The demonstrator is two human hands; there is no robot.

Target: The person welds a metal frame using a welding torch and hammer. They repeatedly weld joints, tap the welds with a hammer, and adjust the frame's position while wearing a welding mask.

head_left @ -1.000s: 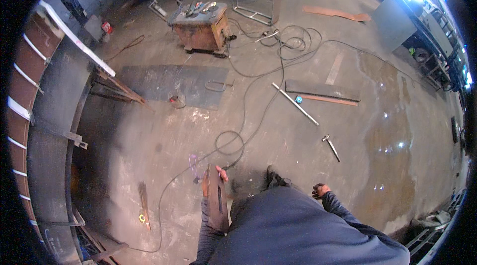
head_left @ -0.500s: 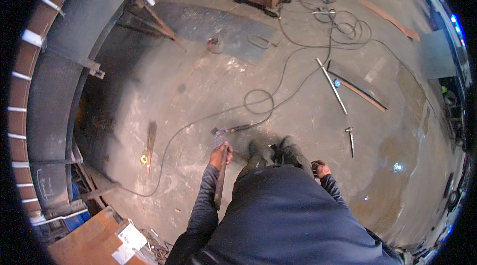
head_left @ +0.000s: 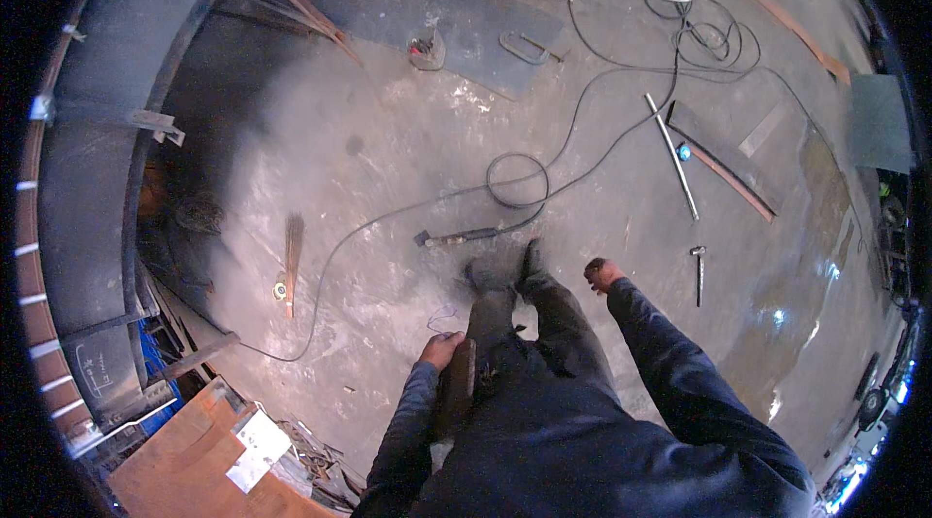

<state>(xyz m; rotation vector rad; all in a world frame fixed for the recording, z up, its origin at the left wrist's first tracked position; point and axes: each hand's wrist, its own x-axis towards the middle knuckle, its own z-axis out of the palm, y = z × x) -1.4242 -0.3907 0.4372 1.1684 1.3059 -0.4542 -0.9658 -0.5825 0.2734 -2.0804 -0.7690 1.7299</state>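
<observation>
My left hand point(head_left: 444, 350) is closed around the upper end of a flat brown bar point(head_left: 457, 384), which hangs close against my left leg. Just beyond the fingers shows a thin, clear, purplish thing point(head_left: 443, 317), perhaps eyewear; whether the hand holds it I cannot tell. Out to the right, my right hand point(head_left: 604, 275) has curled fingers, with something dark at them that I cannot make out. On the floor ahead of my feet lies a welding handle point(head_left: 461, 237) on a black cable point(head_left: 573, 190).
A bundle of rods point(head_left: 293, 251) and a tape measure point(head_left: 281, 291) lie at left. To the right are a hammer point(head_left: 699, 275), a metal tube point(head_left: 672, 157) and an angle bar point(head_left: 723, 161). A C-clamp point(head_left: 525, 49) rests ahead; large curved steel point(head_left: 107, 178) stands left.
My right arm has swung forward and outward from beside my leg. The left hand, with the brown bar, has come lower and nearer my body. My legs are in a different stance.
</observation>
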